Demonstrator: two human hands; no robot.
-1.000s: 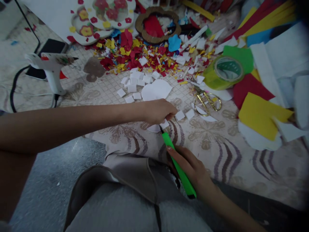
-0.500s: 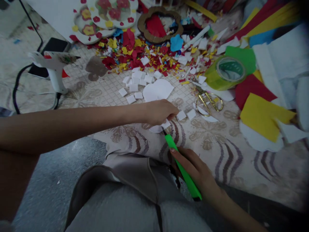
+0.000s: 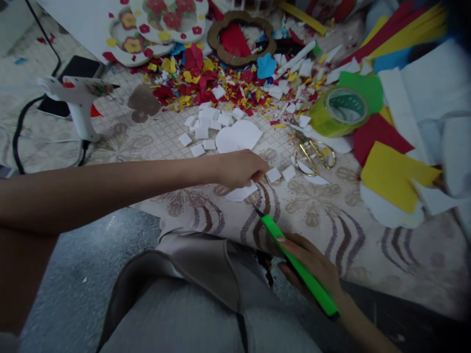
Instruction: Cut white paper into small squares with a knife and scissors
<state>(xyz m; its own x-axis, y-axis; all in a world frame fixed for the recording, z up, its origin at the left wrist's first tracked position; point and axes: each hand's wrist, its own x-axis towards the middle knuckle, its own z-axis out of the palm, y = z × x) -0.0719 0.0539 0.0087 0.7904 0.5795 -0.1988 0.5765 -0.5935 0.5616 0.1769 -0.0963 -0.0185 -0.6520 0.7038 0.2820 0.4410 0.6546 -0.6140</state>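
Observation:
My right hand (image 3: pixel 312 262) grips a green utility knife (image 3: pixel 294 260). Its thin dark blade points up and left, a little short of a white foam-sheet piece (image 3: pixel 241 193). My left hand (image 3: pixel 243 169) is closed over that piece, with the fingertips mostly hidden behind the knuckles. Part of the piece sticks out below the hand. Beyond my left hand lies a white heart-shaped cutout (image 3: pixel 239 136), with several small white squares (image 3: pixel 201 132) on its left. Two more white squares (image 3: pixel 273 175) rest just right of my left hand.
Gold-handled scissors (image 3: pixel 311 157) and a roll of tape (image 3: pixel 338 113) lie to the right. A white glue gun (image 3: pixel 79 103) with its cord stands at left. Colourful scraps (image 3: pixel 221 88) and a brown flower-shaped ring (image 3: pixel 217 46) fill the back. Yellow sheet (image 3: pixel 395 174) lies far right.
The knife and my right hand have moved down and right, so the blade has drawn away from the white piece. My left hand stays over it.

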